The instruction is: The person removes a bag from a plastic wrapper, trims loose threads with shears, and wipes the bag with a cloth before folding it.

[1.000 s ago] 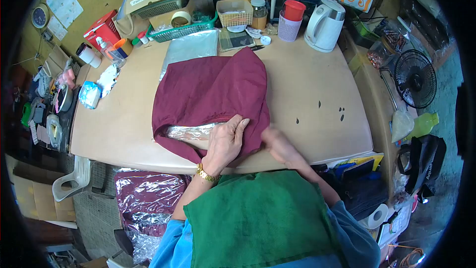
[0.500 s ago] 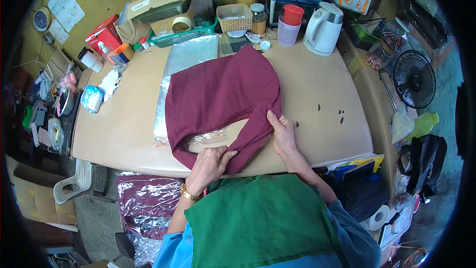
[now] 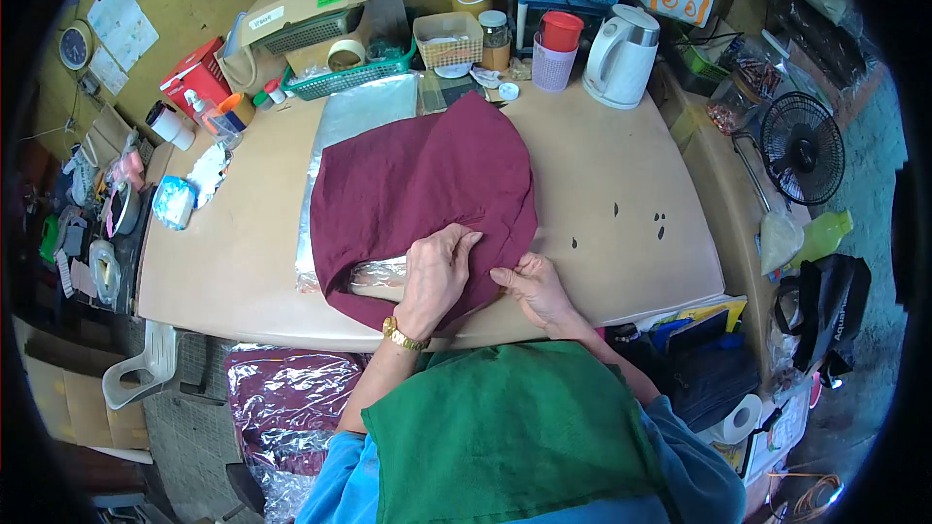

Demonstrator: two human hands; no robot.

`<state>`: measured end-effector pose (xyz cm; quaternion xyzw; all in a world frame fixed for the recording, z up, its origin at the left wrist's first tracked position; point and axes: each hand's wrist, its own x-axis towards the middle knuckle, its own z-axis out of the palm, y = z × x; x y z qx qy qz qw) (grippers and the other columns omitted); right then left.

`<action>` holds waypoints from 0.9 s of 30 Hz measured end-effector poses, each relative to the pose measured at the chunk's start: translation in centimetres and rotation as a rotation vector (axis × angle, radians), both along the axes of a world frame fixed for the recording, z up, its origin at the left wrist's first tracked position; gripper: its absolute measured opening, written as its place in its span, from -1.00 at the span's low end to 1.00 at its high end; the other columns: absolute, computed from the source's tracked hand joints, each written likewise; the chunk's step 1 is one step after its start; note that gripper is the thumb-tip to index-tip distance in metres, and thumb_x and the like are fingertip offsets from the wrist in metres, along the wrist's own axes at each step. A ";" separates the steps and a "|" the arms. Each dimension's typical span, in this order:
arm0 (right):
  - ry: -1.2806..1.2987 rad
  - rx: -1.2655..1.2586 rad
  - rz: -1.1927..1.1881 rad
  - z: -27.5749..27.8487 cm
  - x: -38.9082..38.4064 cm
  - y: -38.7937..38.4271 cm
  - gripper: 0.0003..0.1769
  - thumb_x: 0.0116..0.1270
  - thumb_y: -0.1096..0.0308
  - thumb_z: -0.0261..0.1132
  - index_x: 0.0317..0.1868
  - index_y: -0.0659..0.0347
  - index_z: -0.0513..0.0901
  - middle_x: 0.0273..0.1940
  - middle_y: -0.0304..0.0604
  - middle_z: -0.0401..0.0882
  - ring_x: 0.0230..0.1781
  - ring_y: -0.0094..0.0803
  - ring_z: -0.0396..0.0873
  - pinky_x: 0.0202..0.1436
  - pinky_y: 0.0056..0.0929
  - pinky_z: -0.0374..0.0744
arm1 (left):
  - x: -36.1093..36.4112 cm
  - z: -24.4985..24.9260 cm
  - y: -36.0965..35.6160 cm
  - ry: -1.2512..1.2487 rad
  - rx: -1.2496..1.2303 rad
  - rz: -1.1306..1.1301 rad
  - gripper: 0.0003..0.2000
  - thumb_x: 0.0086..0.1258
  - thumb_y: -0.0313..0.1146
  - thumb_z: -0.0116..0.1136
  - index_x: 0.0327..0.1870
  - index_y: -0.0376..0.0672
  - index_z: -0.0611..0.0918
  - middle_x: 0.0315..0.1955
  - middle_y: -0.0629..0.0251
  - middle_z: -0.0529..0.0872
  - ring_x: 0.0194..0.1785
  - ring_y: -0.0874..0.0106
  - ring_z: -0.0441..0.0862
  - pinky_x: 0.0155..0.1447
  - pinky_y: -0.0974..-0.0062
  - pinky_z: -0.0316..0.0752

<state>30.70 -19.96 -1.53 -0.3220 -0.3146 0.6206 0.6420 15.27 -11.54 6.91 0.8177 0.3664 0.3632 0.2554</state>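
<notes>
A maroon cloth (image 3: 417,175) lies on the tan table (image 3: 621,175), partly over clear plastic bags (image 3: 364,116), with an opening near its front edge. My left hand (image 3: 437,277), a gold watch on its wrist, pinches the fabric just right of that opening. Close by on the right, my right hand (image 3: 537,293) grips the cloth's lower right edge between thumb and fingers. Both hands are closed on the same cloth.
At the back stand a green basket (image 3: 349,80), a woven basket (image 3: 447,39), a jar, a red-lidded cup (image 3: 558,39) and a white kettle (image 3: 621,58). Bottles and a blue-white packet (image 3: 175,202) are at the left. Plastic-wrapped maroon cloth (image 3: 291,408) lies below the table edge.
My left hand has moved up and right to a new hold on the cloth. My right hand has shifted down and slightly left. The opening looks smaller, and the view has shifted slightly.
</notes>
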 end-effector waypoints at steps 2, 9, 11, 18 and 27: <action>0.102 -0.037 -0.028 0.1 -0.2 0.0 -0.71 0.44 0.47 0.32 0.12 0.37 0.65 0.01 -0.15 0.73 0.03 -0.43 0.66 0.23 -0.37 0.57 | 0.1 0.0 -0.1 -0.019 0.006 0.014 -0.84 0.44 -0.38 0.24 -0.30 -0.30 0.68 -0.48 -0.08 0.67 -0.44 0.00 0.65 -0.38 0.20 0.47; 0.259 -0.101 -0.224 -1.0 -0.2 1.5 -0.79 0.46 0.46 0.31 0.05 0.34 0.67 0.00 -0.16 0.73 -0.05 -0.50 0.65 0.16 -0.42 0.57 | 0.2 -0.1 -0.1 -0.018 0.042 -0.072 -0.84 0.43 -0.36 0.27 -0.26 -0.28 0.64 -0.49 -0.06 0.66 -0.41 -0.01 0.66 -0.36 0.20 0.49; 0.040 0.080 -0.277 -1.2 0.0 1.9 -0.81 0.46 0.44 0.31 0.01 0.33 0.68 -0.01 -0.20 0.73 -0.02 -0.54 0.63 0.17 -0.42 0.56 | 0.7 0.9 -0.6 -0.017 0.062 -0.024 -0.82 0.39 -0.33 0.31 -0.27 -0.27 0.65 -0.51 -0.06 0.66 -0.41 0.01 0.66 -0.35 0.20 0.49; -0.048 -0.057 -0.175 0.8 -0.6 1.0 -0.66 0.40 0.36 0.41 0.12 0.32 0.64 0.06 -0.19 0.70 0.06 -0.49 0.61 0.24 -0.37 0.53 | 2.4 0.1 1.2 0.043 0.165 -0.064 -0.81 0.38 -0.32 0.33 -0.26 -0.27 0.65 -0.57 -0.01 0.63 -0.48 0.08 0.65 -0.39 0.23 0.47; 0.151 -0.045 -0.082 1.4 -0.1 2.4 -0.55 0.45 0.19 0.37 0.20 0.31 0.60 0.07 -0.24 0.70 0.15 -0.45 0.58 0.32 -0.36 0.47 | 2.7 -0.1 0.6 -0.180 0.022 -0.004 -0.87 0.50 -0.34 0.19 -0.22 -0.20 0.61 -0.57 -0.07 0.62 -0.48 -0.05 0.64 -0.44 0.10 0.47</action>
